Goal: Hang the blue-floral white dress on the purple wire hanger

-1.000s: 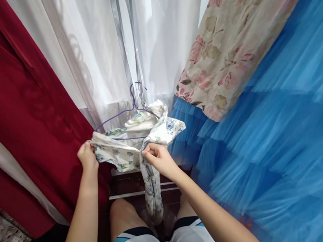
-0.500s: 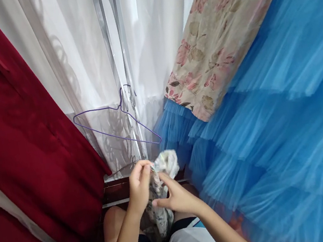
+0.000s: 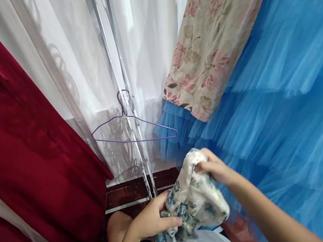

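Observation:
A bunched piece of light fabric [image 3: 197, 197] with a blue, green and yellow print lies over my lap, partly lifted. My left hand [image 3: 155, 219] grips its lower left folds between thumb and fingers. Higher up on the right, my right hand [image 3: 214, 166] pinches the cloth near its top edge. Whether it is a garment and of what kind, I cannot make out. Just beyond my hands, a purple wire hanger [image 3: 135, 141] hangs by its hook on a narrow white metal upright [image 3: 133, 121], with nothing on it.
White curtains [image 3: 75, 48] hang behind the upright. Dark red cloth [image 3: 28, 139] hangs on the left. To the right are a cream floral cloth [image 3: 197, 61] and a layered blue tulle skirt [image 3: 287, 116]. Below lies a dark reddish floor [image 3: 124, 193].
My right hand has moved right and up, spreading the fabric, while my left hand has come down onto its lower folds. The hanger has swung to a more level position.

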Demonstrator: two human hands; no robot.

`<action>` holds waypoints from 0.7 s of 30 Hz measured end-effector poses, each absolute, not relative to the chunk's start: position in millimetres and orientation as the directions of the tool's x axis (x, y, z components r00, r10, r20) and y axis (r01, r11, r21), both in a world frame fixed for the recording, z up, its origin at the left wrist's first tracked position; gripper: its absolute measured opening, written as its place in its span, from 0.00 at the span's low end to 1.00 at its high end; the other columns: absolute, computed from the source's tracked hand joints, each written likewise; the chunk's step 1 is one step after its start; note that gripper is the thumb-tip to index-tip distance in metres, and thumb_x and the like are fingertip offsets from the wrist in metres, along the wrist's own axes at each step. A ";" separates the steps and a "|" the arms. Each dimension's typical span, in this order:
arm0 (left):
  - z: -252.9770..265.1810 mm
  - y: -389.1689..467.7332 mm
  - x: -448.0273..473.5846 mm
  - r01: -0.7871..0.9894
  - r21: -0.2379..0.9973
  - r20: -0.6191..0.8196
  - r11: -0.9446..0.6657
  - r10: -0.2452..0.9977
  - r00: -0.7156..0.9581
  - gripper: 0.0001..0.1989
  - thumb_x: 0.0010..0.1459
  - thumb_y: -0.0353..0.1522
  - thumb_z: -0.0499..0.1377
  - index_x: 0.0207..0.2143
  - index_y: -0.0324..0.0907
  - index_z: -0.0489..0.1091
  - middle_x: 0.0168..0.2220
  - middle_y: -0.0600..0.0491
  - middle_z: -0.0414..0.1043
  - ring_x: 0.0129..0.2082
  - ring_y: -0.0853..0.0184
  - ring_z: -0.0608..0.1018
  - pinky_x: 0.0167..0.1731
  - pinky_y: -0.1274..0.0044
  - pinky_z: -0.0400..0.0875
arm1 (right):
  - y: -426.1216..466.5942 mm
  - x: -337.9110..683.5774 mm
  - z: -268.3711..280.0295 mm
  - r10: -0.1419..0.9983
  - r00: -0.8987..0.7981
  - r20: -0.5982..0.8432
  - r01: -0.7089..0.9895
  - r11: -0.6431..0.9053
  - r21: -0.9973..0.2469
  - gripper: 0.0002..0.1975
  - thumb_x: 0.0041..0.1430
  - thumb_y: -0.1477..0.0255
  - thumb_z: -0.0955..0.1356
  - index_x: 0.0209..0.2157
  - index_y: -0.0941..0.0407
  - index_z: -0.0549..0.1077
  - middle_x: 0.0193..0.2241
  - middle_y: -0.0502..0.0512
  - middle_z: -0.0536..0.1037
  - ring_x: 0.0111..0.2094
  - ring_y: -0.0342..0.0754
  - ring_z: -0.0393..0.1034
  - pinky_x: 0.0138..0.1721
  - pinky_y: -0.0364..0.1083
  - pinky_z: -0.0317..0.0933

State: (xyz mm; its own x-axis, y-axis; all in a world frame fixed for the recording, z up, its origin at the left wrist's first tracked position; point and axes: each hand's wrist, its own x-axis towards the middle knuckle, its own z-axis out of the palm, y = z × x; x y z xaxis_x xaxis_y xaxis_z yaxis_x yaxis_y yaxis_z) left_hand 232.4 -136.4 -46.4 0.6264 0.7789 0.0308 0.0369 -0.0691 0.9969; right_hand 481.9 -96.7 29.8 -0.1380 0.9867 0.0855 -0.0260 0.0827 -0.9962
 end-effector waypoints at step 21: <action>11.8 -42.7 42.3 0.559 0.746 0.255 -0.361 0.931 0.260 0.08 0.44 0.37 0.68 0.27 0.46 0.76 0.30 0.51 0.77 0.34 0.57 0.76 0.47 0.68 0.68 | 35.8 425.5 107.0 0.854 -0.467 0.232 -0.107 0.206 -0.973 0.14 0.45 0.66 0.75 0.33 0.60 0.79 0.28 0.52 0.81 0.27 0.44 0.72 0.29 0.40 0.63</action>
